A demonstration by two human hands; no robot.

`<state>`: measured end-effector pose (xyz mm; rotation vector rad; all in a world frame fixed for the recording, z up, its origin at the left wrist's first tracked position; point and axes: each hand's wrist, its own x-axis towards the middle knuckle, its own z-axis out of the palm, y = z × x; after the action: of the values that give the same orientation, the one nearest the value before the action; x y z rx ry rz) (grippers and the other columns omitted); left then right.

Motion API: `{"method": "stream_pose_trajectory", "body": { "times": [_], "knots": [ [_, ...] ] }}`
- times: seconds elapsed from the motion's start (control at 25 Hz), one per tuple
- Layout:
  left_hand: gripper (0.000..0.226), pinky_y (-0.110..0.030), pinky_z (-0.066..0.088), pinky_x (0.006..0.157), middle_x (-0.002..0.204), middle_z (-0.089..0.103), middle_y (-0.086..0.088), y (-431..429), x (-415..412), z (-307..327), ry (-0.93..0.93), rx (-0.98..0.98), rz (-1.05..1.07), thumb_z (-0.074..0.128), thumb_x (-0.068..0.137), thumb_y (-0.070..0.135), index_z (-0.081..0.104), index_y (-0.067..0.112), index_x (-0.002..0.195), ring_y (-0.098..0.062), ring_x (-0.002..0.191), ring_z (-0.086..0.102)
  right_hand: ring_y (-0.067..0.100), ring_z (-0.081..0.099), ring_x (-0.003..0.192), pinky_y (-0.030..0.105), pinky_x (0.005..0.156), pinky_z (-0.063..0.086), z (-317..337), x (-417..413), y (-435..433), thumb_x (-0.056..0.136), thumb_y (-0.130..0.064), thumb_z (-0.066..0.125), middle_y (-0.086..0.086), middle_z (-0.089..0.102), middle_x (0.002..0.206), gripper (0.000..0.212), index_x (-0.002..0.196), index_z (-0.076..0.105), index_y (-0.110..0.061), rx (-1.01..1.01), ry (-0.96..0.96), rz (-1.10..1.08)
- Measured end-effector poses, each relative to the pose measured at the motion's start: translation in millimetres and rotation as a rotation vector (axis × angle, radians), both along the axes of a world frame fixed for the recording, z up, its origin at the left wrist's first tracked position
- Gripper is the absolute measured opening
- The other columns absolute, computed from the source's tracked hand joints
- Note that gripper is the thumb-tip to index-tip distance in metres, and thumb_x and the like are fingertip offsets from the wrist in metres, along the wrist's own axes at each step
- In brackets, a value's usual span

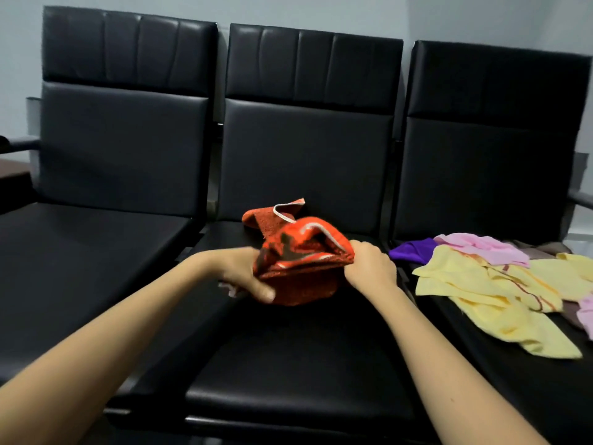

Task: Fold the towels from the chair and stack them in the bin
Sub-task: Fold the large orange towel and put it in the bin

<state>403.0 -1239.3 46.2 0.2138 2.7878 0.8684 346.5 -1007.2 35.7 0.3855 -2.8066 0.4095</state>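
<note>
At the centre of the head view, the left hand (pixel 244 274) and right hand (pixel 369 266) pinch opposite edges of a crumpled orange terry towel with white trim (pixel 298 252) over the middle black padded seat (pixel 288 364), fingers curled into the cloth, likely to spread it for folding.

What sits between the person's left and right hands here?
In the head view, only the bunched orange towel: the left hand and right hand each grip an end above the middle seat.
</note>
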Motion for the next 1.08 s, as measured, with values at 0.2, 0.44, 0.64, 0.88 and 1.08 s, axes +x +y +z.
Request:
{"method": "stream_pose_trajectory", "body": {
  "times": [0.2,0.44,0.64,0.88,1.08],
  "knots": [
    [0.013,-0.024,0.048,0.057,0.064,0.065,0.003,-4,-19,-28,0.365,-0.008,0.207,0.056,0.072,0.0,0.058,0.009,0.08,-0.004,0.057,0.062,0.023,0.062,0.088,0.027,0.073,0.042,-7,-5,0,0.085,-0.003,0.043,0.009,0.069,0.099,0.027,0.092,0.061,-0.023,-0.518,-0.164,0.155],
    [0.037,-0.009,0.046,0.052,0.07,0.063,0.013,-16,-7,-11,0.138,0.131,0.092,0.081,0.067,0.023,0.057,0.019,0.094,0.004,0.062,0.059,0.023,0.058,0.112,0.034,0.09,0.047,-8,-16,29,0.071,-0.042,0.076,-0.002,0.062,0.121,0.06,0.123,0.049,-0.028,0.035,-0.3,0.263],
    [0.023,-0.011,0.044,0.044,0.058,0.057,0.01,-22,-5,2,0.204,-0.314,0.033,0.064,0.075,0.003,0.053,0.021,0.068,0.0,0.048,0.056,0.031,0.06,0.109,0.035,0.083,0.046,17,-10,22,0.087,-0.021,0.052,0.009,0.063,0.119,0.024,0.109,0.059,-0.021,0.233,-0.084,0.143],
    [0.036,-0.017,0.037,0.052,0.068,0.054,0.001,-18,-10,66,0.495,0.466,0.299,0.051,0.054,0.005,0.059,-0.003,0.088,-0.006,0.06,0.047,0.01,0.053,0.098,0.019,0.075,0.037,92,-3,22,0.091,-0.01,0.056,0.0,0.061,0.104,0.023,0.113,0.064,-0.011,-0.628,-0.165,0.338],
    [0.027,-0.014,0.048,0.055,0.066,0.068,0.012,-42,15,119,-0.029,0.226,-0.03,0.076,0.057,0.019,0.066,0.015,0.081,0.001,0.056,0.06,0.015,0.064,0.084,0.025,0.067,0.043,141,-3,42,0.068,-0.038,0.078,-0.002,0.069,0.088,0.028,0.088,0.067,-0.023,-0.107,-0.596,0.403]
  ]
}}
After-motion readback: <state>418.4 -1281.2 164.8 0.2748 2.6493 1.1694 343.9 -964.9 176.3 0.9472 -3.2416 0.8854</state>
